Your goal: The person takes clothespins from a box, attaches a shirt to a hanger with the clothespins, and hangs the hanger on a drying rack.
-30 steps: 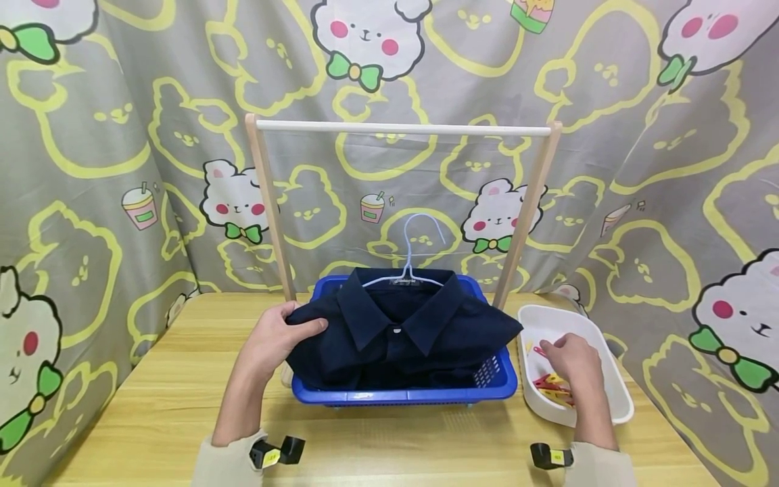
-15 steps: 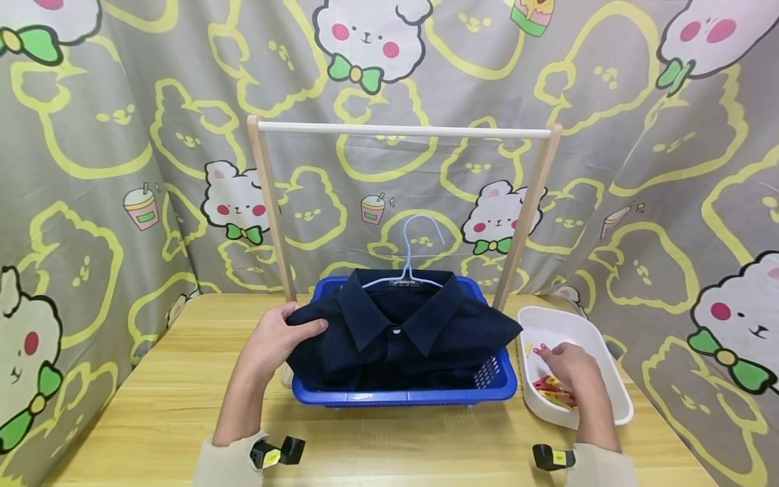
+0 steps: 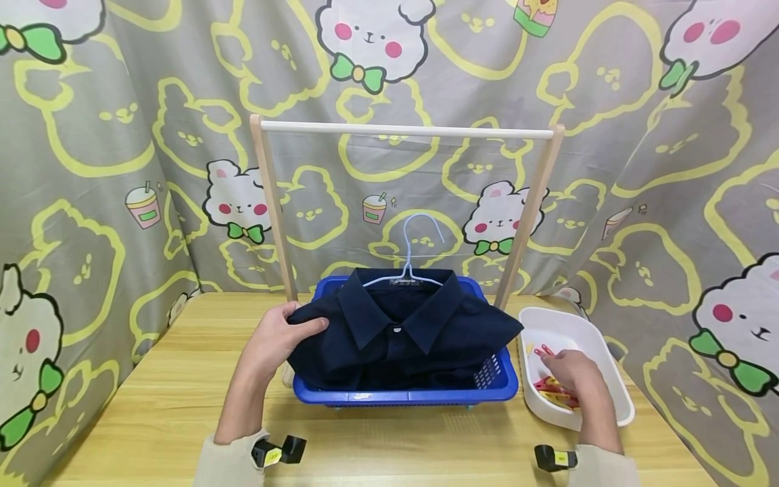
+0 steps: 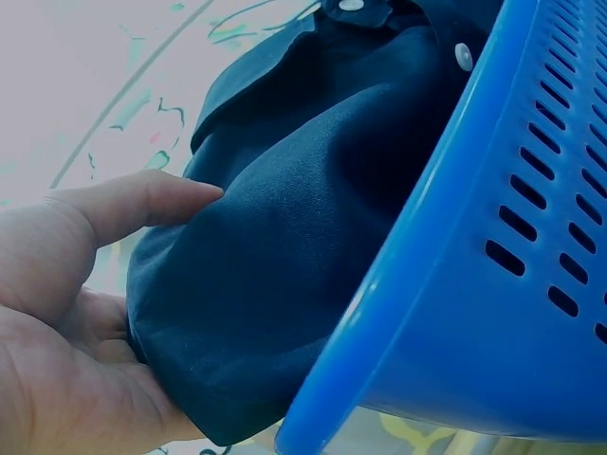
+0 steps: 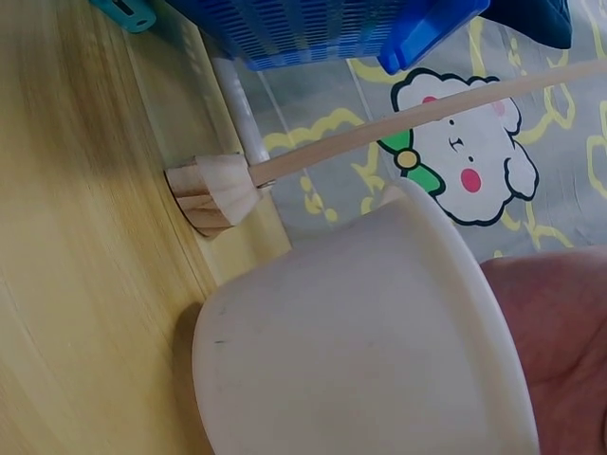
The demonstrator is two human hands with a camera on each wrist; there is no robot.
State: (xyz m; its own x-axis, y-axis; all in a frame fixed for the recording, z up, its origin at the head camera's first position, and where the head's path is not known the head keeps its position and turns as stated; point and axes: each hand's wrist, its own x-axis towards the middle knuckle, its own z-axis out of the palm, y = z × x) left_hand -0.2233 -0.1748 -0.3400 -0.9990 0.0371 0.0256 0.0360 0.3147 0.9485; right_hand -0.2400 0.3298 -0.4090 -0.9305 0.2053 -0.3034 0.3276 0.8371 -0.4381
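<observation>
A dark navy collared shirt (image 3: pixel 365 352) lies in a blue slotted basket (image 3: pixel 404 396), with a light blue wire hanger (image 3: pixel 409 253) inside its collar. My left hand (image 3: pixel 276 341) grips the shirt's left-side shoulder, thumb on top and the other fingers behind the cloth, as the left wrist view also shows. Inside a white tub (image 3: pixel 617 392) at the right, the fingertips of my right hand (image 3: pixel 575 372) pinch a red clothespin (image 3: pixel 546 349). Several red and yellow clothespins (image 3: pixel 555 392) lie below that hand. In the right wrist view the tub wall (image 5: pixel 360 341) hides the fingers.
A wooden rack with a white crossbar (image 3: pixel 408 130) stands behind and above the basket. Its right post (image 3: pixel 529 216) comes down between basket and tub. Everything stands on a light wooden table (image 3: pixel 389 446), with a patterned curtain (image 3: pixel 377 61) behind.
My right hand has shifted slightly toward me inside the tub, and the red clothespin at its fingertips has turned so both its handles show. The left hand keeps its grip on the shirt.
</observation>
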